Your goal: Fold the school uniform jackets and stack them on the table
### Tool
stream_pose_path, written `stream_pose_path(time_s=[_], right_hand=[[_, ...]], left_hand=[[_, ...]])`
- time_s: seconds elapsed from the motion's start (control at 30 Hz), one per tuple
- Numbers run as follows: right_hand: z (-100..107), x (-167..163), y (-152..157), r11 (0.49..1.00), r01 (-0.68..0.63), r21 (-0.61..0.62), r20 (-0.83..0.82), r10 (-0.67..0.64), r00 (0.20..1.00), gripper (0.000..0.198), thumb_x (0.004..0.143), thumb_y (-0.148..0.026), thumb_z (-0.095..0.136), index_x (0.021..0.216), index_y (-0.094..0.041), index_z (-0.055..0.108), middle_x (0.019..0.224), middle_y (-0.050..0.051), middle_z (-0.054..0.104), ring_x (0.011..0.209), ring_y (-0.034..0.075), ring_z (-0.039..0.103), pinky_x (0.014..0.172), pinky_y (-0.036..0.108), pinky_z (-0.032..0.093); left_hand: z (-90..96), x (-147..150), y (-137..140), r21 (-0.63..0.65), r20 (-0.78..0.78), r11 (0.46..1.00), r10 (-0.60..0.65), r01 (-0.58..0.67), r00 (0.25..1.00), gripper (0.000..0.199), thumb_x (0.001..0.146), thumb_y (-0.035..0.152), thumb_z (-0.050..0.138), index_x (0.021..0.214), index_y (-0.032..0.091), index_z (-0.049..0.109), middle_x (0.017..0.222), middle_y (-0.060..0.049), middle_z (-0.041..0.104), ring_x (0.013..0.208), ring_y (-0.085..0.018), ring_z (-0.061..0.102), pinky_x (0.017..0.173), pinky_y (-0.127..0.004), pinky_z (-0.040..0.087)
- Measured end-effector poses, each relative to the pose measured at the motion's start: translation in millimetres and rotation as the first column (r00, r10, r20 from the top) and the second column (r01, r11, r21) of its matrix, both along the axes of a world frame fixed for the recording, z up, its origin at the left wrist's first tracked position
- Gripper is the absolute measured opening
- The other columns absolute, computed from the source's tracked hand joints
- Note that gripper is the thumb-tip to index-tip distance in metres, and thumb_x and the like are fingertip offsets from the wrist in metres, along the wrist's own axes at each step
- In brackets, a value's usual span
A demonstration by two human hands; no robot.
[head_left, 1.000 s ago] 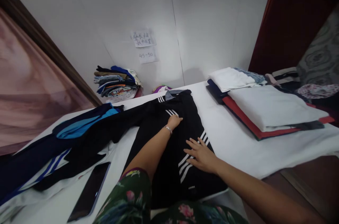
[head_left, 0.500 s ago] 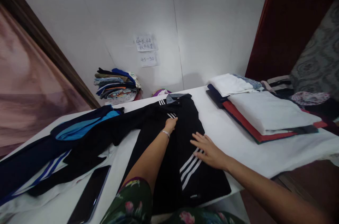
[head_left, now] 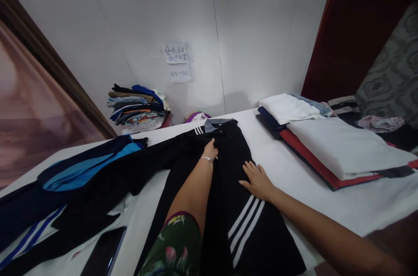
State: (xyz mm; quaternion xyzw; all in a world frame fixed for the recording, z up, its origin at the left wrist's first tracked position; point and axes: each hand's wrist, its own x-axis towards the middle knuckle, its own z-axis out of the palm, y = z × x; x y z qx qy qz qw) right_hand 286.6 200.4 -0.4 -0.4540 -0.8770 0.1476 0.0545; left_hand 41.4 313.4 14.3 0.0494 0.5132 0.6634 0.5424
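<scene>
A black long-sleeved jacket (head_left: 233, 154) with a grey collar and white triple stripes lies spread on a white-covered table. My left hand (head_left: 210, 150) is on its upper front below the collar, fingers curled in at the fabric; part of the grip is hidden. My right hand (head_left: 257, 180) rests flat near the jacket's right edge, fingers apart, just above a band of white stripes. One sleeve stretches out to the left, across other clothes. The folded right part carries stripes running diagonally toward me.
Folded clothes (head_left: 346, 145) are stacked on the right, with another pile (head_left: 139, 104) at the back left. A blue garment (head_left: 88, 169) and a dark phone (head_left: 103, 252) lie at left. Paper notes (head_left: 179, 53) hang on the wall behind the white table (head_left: 271, 147).
My right hand has moved off the stripes and now presses flat at the jacket's right edge. My left hand stays near the chest, its grip slightly shifted. The view has moved a little.
</scene>
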Motion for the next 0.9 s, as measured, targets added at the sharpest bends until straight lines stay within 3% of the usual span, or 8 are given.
stream_pose_path(time_s=[0.13, 0.3, 0.47, 0.63, 0.73, 0.9], right_hand=[[17.3, -9.4, 17.6, 0.997, 0.006, 0.082, -0.036, -0.003, 0.999, 0.073, 0.092, -0.057, 0.035, 0.148, -0.010, 0.032, 0.157, 0.014, 0.020, 0.146, 0.028, 0.011, 0.117, 0.050, 0.008], [33.8, -47.1, 71.1, 0.980, 0.034, 0.196, -0.111, -0.013, 0.994, 0.071, 0.093, -0.056, 0.034, 0.148, -0.010, 0.032, 0.157, 0.015, 0.019, 0.147, 0.028, 0.009, 0.117, 0.046, 0.010], [11.1, -66.2, 112.9, 0.988, 0.133, 0.083, -0.003, -0.133, 0.991, 0.075, 0.093, -0.057, 0.034, 0.148, -0.005, 0.030, 0.156, 0.018, 0.021, 0.146, 0.030, 0.013, 0.116, 0.046, 0.013], [-14.6, -61.2, 120.2, 0.982, 0.173, 0.076, 0.032, -0.176, 0.984, 0.078, 0.093, -0.061, 0.029, 0.147, -0.005, 0.032, 0.156, 0.017, 0.022, 0.145, 0.030, 0.015, 0.116, 0.047, 0.011], [-17.1, -60.8, 120.4, 0.982, 0.171, 0.078, 0.040, -0.175, 0.984, 0.079, 0.093, -0.062, 0.028, 0.148, -0.005, 0.031, 0.156, 0.017, 0.022, 0.145, 0.030, 0.015, 0.116, 0.046, 0.011], [-11.0, -61.2, 123.7, 0.986, 0.169, 0.007, 0.070, -0.169, 0.983, 0.082, 0.091, -0.066, 0.029, 0.148, -0.006, 0.031, 0.157, 0.017, 0.021, 0.145, 0.030, 0.013, 0.115, 0.048, 0.011]], left_hand=[[-1.9, -8.3, 9.2, -0.001, -0.003, 0.984, 0.177, -0.177, 0.984, 0.029, 0.084, 0.018, 0.060, 0.113, 0.020, 0.058, 0.101, -0.007, 0.069, 0.081, -0.016, 0.070, 0.080, -0.031, 0.055], [-12.2, -12.3, 6.4, -0.004, 0.038, 0.964, 0.268, -0.268, 0.963, 0.028, 0.081, 0.006, 0.053, 0.105, 0.019, 0.060, 0.087, -0.004, 0.069, 0.074, -0.017, 0.070, 0.081, -0.040, 0.055], [-15.6, -19.4, 3.7, 0.077, 0.126, 0.948, 0.298, -0.308, 0.946, 0.032, 0.080, 0.004, 0.051, 0.106, 0.019, 0.060, 0.092, -0.005, 0.071, 0.081, -0.017, 0.071, 0.085, -0.041, 0.055], [-5.8, -38.8, -7.5, 0.260, 0.238, 0.911, 0.262, -0.321, 0.935, 0.034, 0.081, 0.009, 0.050, 0.111, 0.016, 0.063, 0.104, -0.009, 0.071, 0.094, -0.019, 0.069, 0.093, -0.037, 0.052], [-0.4, -52.1, -18.2, 0.308, 0.293, 0.891, 0.244, -0.333, 0.925, 0.031, 0.085, 0.018, 0.050, 0.111, 0.011, 0.065, 0.106, -0.013, 0.071, 0.100, -0.020, 0.067, 0.095, -0.035, 0.051], [3.5, -67.4, -30.6, 0.343, 0.341, 0.844, 0.297, -0.413, 0.892, 0.034, 0.087, 0.020, 0.051, 0.117, 0.013, 0.063, 0.108, -0.010, 0.071, 0.105, -0.018, 0.065, 0.097, -0.030, 0.049]])
